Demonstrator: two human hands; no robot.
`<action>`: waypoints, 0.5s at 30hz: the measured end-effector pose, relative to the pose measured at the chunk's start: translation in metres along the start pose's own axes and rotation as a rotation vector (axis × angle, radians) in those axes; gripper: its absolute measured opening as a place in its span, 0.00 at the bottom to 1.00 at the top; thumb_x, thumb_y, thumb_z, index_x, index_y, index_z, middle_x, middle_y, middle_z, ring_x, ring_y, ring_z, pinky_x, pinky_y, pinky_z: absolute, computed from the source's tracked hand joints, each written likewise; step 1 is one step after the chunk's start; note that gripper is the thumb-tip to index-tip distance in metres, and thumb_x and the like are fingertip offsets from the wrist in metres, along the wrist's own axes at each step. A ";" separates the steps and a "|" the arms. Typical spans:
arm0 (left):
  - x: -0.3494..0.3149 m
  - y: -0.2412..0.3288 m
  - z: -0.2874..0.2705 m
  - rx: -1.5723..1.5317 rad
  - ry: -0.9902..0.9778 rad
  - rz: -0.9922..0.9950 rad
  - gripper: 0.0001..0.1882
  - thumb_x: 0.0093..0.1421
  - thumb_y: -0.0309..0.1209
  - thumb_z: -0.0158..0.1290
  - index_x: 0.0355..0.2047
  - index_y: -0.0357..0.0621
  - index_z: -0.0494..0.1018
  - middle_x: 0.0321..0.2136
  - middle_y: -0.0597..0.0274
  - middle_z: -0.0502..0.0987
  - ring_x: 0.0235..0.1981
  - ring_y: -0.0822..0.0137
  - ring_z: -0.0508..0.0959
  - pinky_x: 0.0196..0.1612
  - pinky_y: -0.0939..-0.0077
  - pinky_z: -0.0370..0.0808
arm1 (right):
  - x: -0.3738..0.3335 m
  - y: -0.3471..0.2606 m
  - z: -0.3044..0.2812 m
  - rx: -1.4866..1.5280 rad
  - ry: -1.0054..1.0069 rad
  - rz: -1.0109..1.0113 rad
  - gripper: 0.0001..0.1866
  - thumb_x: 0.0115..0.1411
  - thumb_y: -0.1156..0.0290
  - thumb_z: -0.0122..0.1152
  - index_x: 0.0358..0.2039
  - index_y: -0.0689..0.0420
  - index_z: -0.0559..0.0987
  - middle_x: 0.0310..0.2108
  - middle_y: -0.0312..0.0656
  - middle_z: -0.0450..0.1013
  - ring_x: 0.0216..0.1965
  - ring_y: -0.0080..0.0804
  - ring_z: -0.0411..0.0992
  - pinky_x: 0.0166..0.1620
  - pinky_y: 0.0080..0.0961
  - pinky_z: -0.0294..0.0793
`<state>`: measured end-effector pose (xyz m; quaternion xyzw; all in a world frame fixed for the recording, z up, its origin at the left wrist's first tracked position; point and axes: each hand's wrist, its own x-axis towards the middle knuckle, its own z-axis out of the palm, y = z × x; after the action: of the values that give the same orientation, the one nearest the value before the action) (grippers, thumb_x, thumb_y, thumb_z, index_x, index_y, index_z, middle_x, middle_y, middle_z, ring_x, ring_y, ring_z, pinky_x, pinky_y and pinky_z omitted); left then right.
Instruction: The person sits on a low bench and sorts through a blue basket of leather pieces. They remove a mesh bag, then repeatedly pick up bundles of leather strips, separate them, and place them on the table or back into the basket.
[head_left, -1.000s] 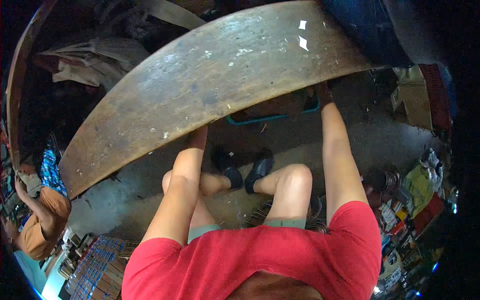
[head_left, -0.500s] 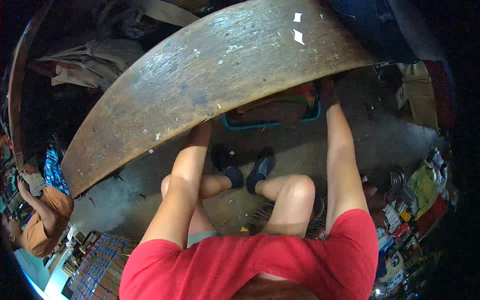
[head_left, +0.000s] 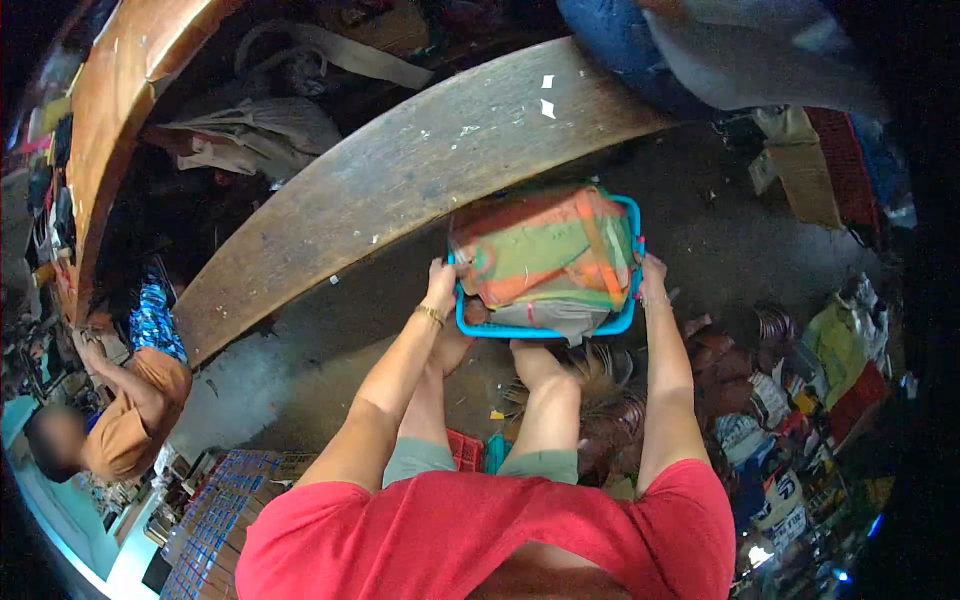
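Observation:
A blue plastic basket [head_left: 625, 322] is held between my hands, in front of my knees. My left hand [head_left: 440, 284] is closed round its left end, and my right hand [head_left: 652, 278] grips the right end. Inside lies a heap of flat pieces [head_left: 535, 248] in green and orange; I cannot make out their material. A grey piece [head_left: 568, 318] droops over the near rim. The basket's far side comes close to the edge of a worn wooden table [head_left: 400, 175].
Another person [head_left: 135, 400] in a brown shirt is at the left. Stacked bundles [head_left: 215, 515] stand at the lower left. Brown curved pieces [head_left: 625, 420] and mixed scraps [head_left: 790, 470] cover the floor at the right. A cardboard box [head_left: 800, 180] stands at the far right.
The basket has come out from under the table toward me, with both hands on its ends. Its contents now show. My view has shifted, and more of the person at the left is visible.

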<state>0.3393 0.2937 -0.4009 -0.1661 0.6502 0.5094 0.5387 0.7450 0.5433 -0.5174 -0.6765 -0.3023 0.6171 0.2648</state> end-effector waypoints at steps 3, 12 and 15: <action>-0.046 -0.018 -0.005 -0.022 -0.040 -0.014 0.26 0.50 0.17 0.50 0.52 0.38 0.62 0.33 0.58 0.73 0.28 0.68 0.73 0.33 0.70 0.78 | -0.054 -0.012 -0.043 -0.235 0.037 -0.020 0.03 0.53 0.80 0.59 0.25 0.62 0.80 0.24 0.34 0.71 0.26 0.22 0.67 0.28 0.23 0.65; -0.114 -0.011 -0.005 0.041 -0.135 -0.059 0.27 0.53 0.20 0.53 0.54 0.39 0.63 0.38 0.58 0.75 0.36 0.67 0.75 0.42 0.73 0.74 | -0.191 -0.090 -0.080 -0.003 0.099 0.134 0.06 0.59 0.77 0.54 0.29 0.62 0.79 0.23 0.33 0.71 0.23 0.23 0.66 0.26 0.27 0.66; -0.147 0.033 0.007 0.051 -0.154 -0.053 0.26 0.52 0.20 0.53 0.53 0.42 0.64 0.39 0.55 0.76 0.36 0.61 0.78 0.39 0.65 0.79 | -0.215 -0.119 -0.067 0.022 0.031 0.196 0.06 0.60 0.75 0.55 0.31 0.62 0.79 0.25 0.35 0.73 0.24 0.25 0.68 0.29 0.28 0.69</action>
<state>0.3712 0.2643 -0.2566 -0.1299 0.6151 0.4893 0.6045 0.7897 0.4665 -0.2788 -0.7095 -0.2239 0.6326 0.2152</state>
